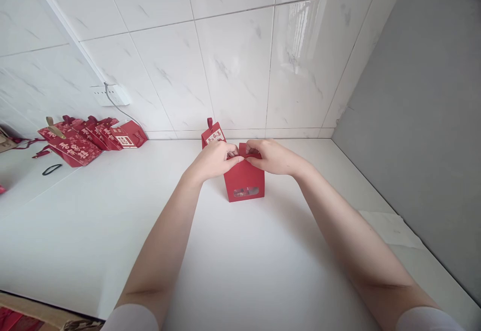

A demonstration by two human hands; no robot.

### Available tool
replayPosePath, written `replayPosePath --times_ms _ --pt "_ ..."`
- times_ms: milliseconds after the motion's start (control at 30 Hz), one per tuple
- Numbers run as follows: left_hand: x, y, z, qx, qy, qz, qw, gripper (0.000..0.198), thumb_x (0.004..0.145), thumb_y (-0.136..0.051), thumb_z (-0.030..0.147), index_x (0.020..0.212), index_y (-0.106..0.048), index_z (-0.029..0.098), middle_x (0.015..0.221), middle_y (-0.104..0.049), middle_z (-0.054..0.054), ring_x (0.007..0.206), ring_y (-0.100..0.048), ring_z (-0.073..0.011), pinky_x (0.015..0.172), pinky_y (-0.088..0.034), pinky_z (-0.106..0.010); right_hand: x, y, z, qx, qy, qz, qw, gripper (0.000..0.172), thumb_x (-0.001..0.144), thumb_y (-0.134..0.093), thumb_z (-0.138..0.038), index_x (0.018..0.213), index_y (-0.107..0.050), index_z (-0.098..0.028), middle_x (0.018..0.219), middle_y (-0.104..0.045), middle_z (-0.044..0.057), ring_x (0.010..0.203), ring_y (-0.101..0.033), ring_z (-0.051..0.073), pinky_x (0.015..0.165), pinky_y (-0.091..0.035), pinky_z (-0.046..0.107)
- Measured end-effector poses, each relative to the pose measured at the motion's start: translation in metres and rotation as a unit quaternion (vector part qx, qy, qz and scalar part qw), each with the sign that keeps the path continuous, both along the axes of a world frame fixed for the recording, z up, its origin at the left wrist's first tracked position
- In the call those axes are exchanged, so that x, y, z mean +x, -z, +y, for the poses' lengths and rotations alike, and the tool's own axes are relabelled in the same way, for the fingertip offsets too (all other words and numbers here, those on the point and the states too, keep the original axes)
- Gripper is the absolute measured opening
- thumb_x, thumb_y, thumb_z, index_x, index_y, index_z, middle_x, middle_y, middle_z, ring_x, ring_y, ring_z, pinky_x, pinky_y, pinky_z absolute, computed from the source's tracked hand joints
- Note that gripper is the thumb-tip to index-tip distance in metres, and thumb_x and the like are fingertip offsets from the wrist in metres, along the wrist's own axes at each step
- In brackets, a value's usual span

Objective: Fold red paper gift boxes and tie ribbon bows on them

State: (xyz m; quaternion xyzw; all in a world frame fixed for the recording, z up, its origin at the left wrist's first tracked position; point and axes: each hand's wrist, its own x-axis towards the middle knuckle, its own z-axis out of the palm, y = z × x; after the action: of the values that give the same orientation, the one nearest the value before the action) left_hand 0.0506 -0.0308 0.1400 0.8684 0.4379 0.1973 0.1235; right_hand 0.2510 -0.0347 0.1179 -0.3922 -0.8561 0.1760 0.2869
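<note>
A red gift box (245,178) stands upright on the white table, with a small clear window low on its front. My left hand (220,158) pinches the left part of the box's top edge between thumb and fingers. On the right part of the same edge, my right hand (268,156) is closed in a like pinch, the two thumbs almost meeting. A short red tab rises between the hands. Close behind my left hand stands another red gift box (213,133) with a ribbon loop and a pale printed label, partly hidden.
Several red printed gift boxes (80,148) lie grouped at the left by the wall. Near them are a black loop (51,170) and a wall socket (109,95) with a grey cable. A pale sheet (391,228) lies at right beside a grey panel (421,110).
</note>
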Motion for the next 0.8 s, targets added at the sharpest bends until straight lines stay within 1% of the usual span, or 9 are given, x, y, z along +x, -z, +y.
replayPosePath --times_ms 100,200,367,433,567,633,733,767,800 --pt "0.000 0.000 0.002 0.011 0.001 0.011 1.000 0.023 0.085 -0.056 0.036 0.073 -0.063 0.018 0.067 -0.064 -0.001 0.059 -0.055 -0.0149 0.054 -0.037 -0.028 -0.001 0.001 0.001 0.009 0.003 -0.008 1.000 0.007 0.080 -0.049 -0.016 0.076 -0.046 -0.021 0.071 -0.056 -0.001 0.060 -0.044 0.013 0.053 -0.028 0.025" --pt "-0.001 0.000 0.003 0.031 0.005 0.029 0.999 0.022 0.085 -0.056 0.036 0.076 -0.065 0.018 0.063 -0.061 -0.001 0.055 -0.052 -0.0149 0.053 -0.035 -0.029 -0.001 0.003 0.002 0.030 0.011 -0.014 0.999 0.009 0.078 -0.052 -0.017 0.075 -0.044 -0.022 0.069 -0.055 -0.002 0.058 -0.043 0.013 0.053 -0.028 0.025" --pt "-0.003 0.001 0.004 0.034 0.037 0.031 0.998 0.020 0.085 -0.056 0.033 0.085 -0.070 0.019 0.062 -0.059 0.000 0.057 -0.052 -0.0151 0.056 -0.036 -0.029 0.000 0.005 0.003 0.036 0.007 -0.015 0.999 0.010 0.077 -0.053 -0.017 0.073 -0.045 -0.021 0.069 -0.057 -0.002 0.057 -0.043 0.012 0.053 -0.028 0.024" --pt "-0.004 0.000 0.004 0.015 0.046 0.018 0.999 0.021 0.085 -0.056 0.033 0.088 -0.071 0.020 0.068 -0.063 -0.001 0.063 -0.056 -0.0160 0.058 -0.040 -0.029 0.001 0.004 0.002 0.034 0.007 -0.017 0.999 0.008 0.078 -0.053 -0.017 0.074 -0.047 -0.021 0.071 -0.059 -0.001 0.058 -0.045 0.012 0.054 -0.029 0.024" --pt "-0.012 -0.004 0.006 -0.065 0.065 0.002 0.996 0.022 0.085 -0.056 0.035 0.093 -0.071 0.021 0.091 -0.070 -0.002 0.083 -0.063 -0.0177 0.069 -0.047 -0.028 0.005 -0.001 -0.002 0.005 0.004 -0.030 1.000 0.002 0.083 -0.054 -0.020 0.084 -0.055 -0.020 0.079 -0.065 0.001 0.065 -0.053 0.014 0.057 -0.033 0.024" --pt "-0.019 -0.006 0.008 -0.094 0.068 0.011 0.993 0.024 0.081 -0.061 0.035 0.100 -0.070 0.022 0.102 -0.070 -0.002 0.092 -0.063 -0.0187 0.075 -0.049 -0.028 0.011 -0.003 -0.001 -0.053 -0.009 -0.041 0.998 0.017 0.084 -0.057 -0.025 0.100 -0.058 -0.022 0.086 -0.067 0.002 0.070 -0.057 0.015 0.059 -0.038 0.025" --pt "-0.031 -0.002 0.016 -0.133 0.053 0.016 0.990 0.039 0.071 -0.070 0.037 0.108 -0.068 0.023 0.107 -0.070 -0.004 0.094 -0.065 -0.0217 0.077 -0.052 -0.029 0.023 0.001 0.009 -0.162 -0.016 -0.042 0.986 0.054 0.079 -0.068 -0.032 0.129 -0.047 -0.026 0.100 -0.069 0.004 0.079 -0.063 0.019 0.062 -0.045 0.027" --pt "-0.034 0.001 0.020 -0.149 0.046 0.009 0.988 0.042 0.069 -0.072 0.037 0.109 -0.067 0.023 0.106 -0.070 -0.004 0.093 -0.066 -0.0225 0.076 -0.053 -0.030 0.027 0.006 0.015 -0.187 -0.012 -0.031 0.982 0.061 0.077 -0.071 -0.033 0.132 -0.046 -0.027 0.103 -0.069 0.005 0.082 -0.065 0.020 0.064 -0.048 0.028" --pt "-0.037 0.006 0.025 -0.164 0.039 -0.003 0.986 0.044 0.069 -0.072 0.038 0.110 -0.066 0.023 0.105 -0.070 -0.005 0.091 -0.067 -0.0231 0.076 -0.053 -0.031 0.030 0.013 0.021 -0.209 -0.015 -0.007 0.978 0.062 0.076 -0.073 -0.033 0.131 -0.047 -0.026 0.106 -0.069 0.006 0.086 -0.065 0.022 0.067 -0.050 0.030"
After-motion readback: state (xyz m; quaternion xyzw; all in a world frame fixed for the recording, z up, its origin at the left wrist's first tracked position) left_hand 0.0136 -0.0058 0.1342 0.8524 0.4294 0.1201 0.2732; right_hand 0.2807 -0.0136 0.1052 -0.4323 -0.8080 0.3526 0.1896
